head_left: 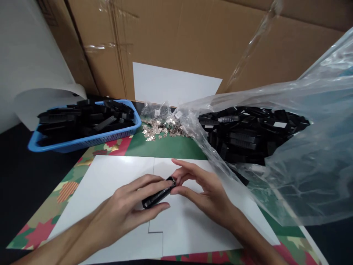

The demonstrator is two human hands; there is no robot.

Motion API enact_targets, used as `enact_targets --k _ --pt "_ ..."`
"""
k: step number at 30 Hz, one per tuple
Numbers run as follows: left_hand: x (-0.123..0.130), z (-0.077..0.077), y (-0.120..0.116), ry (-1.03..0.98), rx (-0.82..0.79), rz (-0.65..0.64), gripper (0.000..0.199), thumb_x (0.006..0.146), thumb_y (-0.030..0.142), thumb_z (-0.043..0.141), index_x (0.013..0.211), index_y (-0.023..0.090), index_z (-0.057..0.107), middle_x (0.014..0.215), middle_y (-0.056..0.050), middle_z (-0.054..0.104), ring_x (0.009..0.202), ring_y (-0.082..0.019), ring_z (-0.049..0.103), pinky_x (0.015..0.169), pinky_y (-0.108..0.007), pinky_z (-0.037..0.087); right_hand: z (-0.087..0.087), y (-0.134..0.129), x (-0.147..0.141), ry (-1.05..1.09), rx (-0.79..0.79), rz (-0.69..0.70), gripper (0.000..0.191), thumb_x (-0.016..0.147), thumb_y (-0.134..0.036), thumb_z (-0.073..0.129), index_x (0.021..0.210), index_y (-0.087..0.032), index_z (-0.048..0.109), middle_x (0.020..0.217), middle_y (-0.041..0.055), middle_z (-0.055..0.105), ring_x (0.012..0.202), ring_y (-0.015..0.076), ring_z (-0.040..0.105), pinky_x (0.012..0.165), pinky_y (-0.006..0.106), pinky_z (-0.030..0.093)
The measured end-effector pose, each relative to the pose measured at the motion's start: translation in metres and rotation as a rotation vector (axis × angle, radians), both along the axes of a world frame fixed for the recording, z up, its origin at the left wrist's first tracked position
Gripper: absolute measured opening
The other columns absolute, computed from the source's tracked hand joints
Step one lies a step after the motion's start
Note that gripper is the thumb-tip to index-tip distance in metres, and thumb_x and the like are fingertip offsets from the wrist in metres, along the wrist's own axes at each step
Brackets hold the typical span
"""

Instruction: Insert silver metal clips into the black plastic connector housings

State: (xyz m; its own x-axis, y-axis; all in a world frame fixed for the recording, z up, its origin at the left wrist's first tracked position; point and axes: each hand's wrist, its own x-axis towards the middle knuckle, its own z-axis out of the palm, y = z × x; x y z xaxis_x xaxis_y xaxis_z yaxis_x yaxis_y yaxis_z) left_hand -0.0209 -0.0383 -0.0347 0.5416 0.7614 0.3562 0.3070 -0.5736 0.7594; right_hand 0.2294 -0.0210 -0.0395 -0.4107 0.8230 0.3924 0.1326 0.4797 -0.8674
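Note:
Over the white sheets, my left hand (132,200) grips a small, long black plastic casing (157,197) between its thumb and fingers. The casing lies slanted, its far end pointing up and to the right. At that far end, my right hand (204,187) closes its thumb and bent fingertips on the casing, with the index finger stretched out above. Whether a small piece also sits between the right fingertips is hidden. Beyond the hands, a pile of small shiny metal pieces (156,129) lies on the green surface.
On the left stands a blue basket (96,140) heaped with black plastic parts. At right, a clear plastic bag (303,191) lies open around more black parts (242,140). White sheets (110,176) cover the patterned table covering (66,187). A cardboard box (171,33) rises behind.

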Motion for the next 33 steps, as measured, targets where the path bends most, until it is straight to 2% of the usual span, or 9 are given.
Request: enact_targets --k 5,9,12,19,22,25,29,31,33 --pt "0.004 -0.003 0.001 0.001 0.067 0.025 0.05 0.099 0.014 0.065 0.145 0.033 0.057 0.125 -0.004 0.071 0.107 -0.016 0.072 0.091 -0.022 0.059 -0.001 -0.001 -0.002 -0.001 -0.02 0.025 0.058 0.094 -0.021 0.078 0.147 -0.031 0.056 0.107 0.0008 0.072 0.091 0.0129 0.07 0.09 0.028 0.062" --pt "0.003 -0.004 0.003 0.045 0.134 -0.024 0.049 0.102 0.011 0.057 0.146 0.033 0.056 0.122 -0.004 0.069 0.094 -0.012 0.072 0.083 -0.018 0.056 -0.001 -0.003 -0.004 -0.016 -0.067 0.038 0.055 0.095 -0.021 0.078 0.144 -0.031 0.057 0.107 0.0003 0.07 0.092 0.0126 0.07 0.091 0.028 0.061" --pt "0.002 -0.003 0.003 0.056 0.126 -0.048 0.044 0.103 0.01 0.055 0.141 0.03 0.059 0.118 -0.005 0.069 0.093 -0.012 0.071 0.083 -0.019 0.055 -0.002 -0.007 -0.007 -0.024 -0.101 0.041 0.051 0.096 -0.023 0.076 0.143 -0.031 0.056 0.105 0.0002 0.07 0.091 0.013 0.07 0.09 0.029 0.06" --pt "0.0 -0.001 0.0 0.006 -0.093 -0.034 0.034 0.103 0.013 0.056 0.129 0.03 0.068 0.113 -0.005 0.069 0.094 -0.015 0.069 0.081 -0.022 0.055 -0.008 -0.011 -0.012 0.031 -0.133 0.006 0.049 0.095 -0.025 0.077 0.14 -0.032 0.057 0.102 -0.0005 0.068 0.087 0.0127 0.069 0.086 0.026 0.06" --pt "0.001 -0.002 0.003 -0.059 -0.202 0.047 0.029 0.105 0.021 0.056 0.126 0.031 0.072 0.11 -0.004 0.07 0.095 -0.016 0.068 0.077 -0.023 0.053 -0.012 -0.013 -0.017 -0.018 0.01 -0.017 0.051 0.095 -0.022 0.077 0.141 -0.031 0.056 0.106 0.0014 0.067 0.091 0.0142 0.068 0.088 0.029 0.06" --pt "0.003 -0.004 0.009 -0.16 -0.357 0.139 0.023 0.105 0.034 0.057 0.112 0.028 0.078 0.102 -0.003 0.072 0.093 -0.017 0.066 0.078 -0.026 0.051 -0.015 -0.017 -0.024 -0.154 0.219 -0.094 0.052 0.099 -0.014 0.07 0.145 -0.028 0.052 0.111 0.0056 0.067 0.099 0.0189 0.067 0.094 0.035 0.059" --pt "0.006 -0.007 0.015 -0.223 -0.542 0.164 0.03 0.103 0.045 0.058 0.11 0.025 0.079 0.091 -0.002 0.072 0.073 -0.014 0.058 0.067 -0.026 0.045 -0.015 -0.021 -0.029 -0.319 0.388 -0.151 0.06 0.103 0.0 0.049 0.156 -0.024 0.04 0.125 0.0122 0.066 0.112 0.0236 0.065 0.097 0.039 0.057" --pt "0.005 -0.008 0.016 -0.225 -0.587 0.144 0.031 0.102 0.045 0.059 0.112 0.025 0.08 0.09 -0.002 0.073 0.073 -0.014 0.058 0.066 -0.026 0.044 -0.013 -0.023 -0.026 -0.331 0.355 -0.12 0.058 0.104 -0.001 0.046 0.156 -0.025 0.041 0.121 0.0107 0.068 0.108 0.0229 0.066 0.093 0.037 0.058" --pt "0.002 -0.007 0.017 -0.237 -0.603 0.093 0.028 0.102 0.043 0.061 0.11 0.025 0.081 0.094 -0.003 0.074 0.086 -0.017 0.065 0.077 -0.027 0.047 -0.009 -0.023 -0.021 -0.314 0.263 -0.059 0.05 0.106 -0.005 0.046 0.15 -0.028 0.047 0.11 0.0063 0.07 0.1 0.02 0.068 0.087 0.032 0.058"
